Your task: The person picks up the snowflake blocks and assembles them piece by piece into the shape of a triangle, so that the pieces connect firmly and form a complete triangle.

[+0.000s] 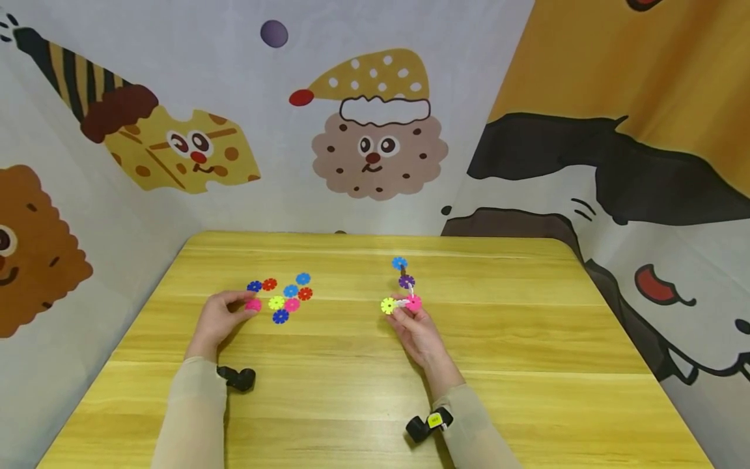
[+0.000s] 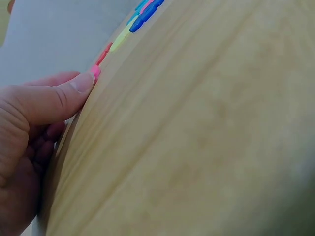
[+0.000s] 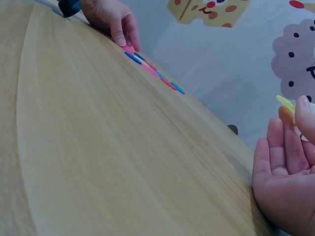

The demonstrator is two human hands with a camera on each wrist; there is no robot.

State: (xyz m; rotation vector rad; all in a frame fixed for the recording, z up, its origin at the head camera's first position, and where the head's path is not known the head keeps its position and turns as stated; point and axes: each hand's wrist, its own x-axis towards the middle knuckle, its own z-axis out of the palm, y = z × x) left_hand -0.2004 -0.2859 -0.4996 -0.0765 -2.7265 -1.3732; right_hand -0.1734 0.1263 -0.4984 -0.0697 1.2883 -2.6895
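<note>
Between thumb and fingers, my left hand [image 1: 219, 319] pinches a pink notched plastic disc [image 1: 254, 305] at the left end of a loose group of discs. The left wrist view shows the thumb [image 2: 81, 83] over this disc, close to the tabletop. My right hand [image 1: 418, 335] holds a chain of interlocked discs by its near end. That chain runs from a yellow disc [image 1: 388, 305] through white pieces to a pink disc [image 1: 414, 303], then to a purple disc [image 1: 407, 281] and a blue disc [image 1: 400, 263] at the far end.
Several loose discs, among them a yellow one [image 1: 276, 303], a red one [image 1: 305, 294] and a dark blue one [image 1: 280, 316], lie right of my left hand on the wooden table [image 1: 328, 391]. A cartoon-printed cloth [image 1: 281, 163] hangs behind the table's far edge.
</note>
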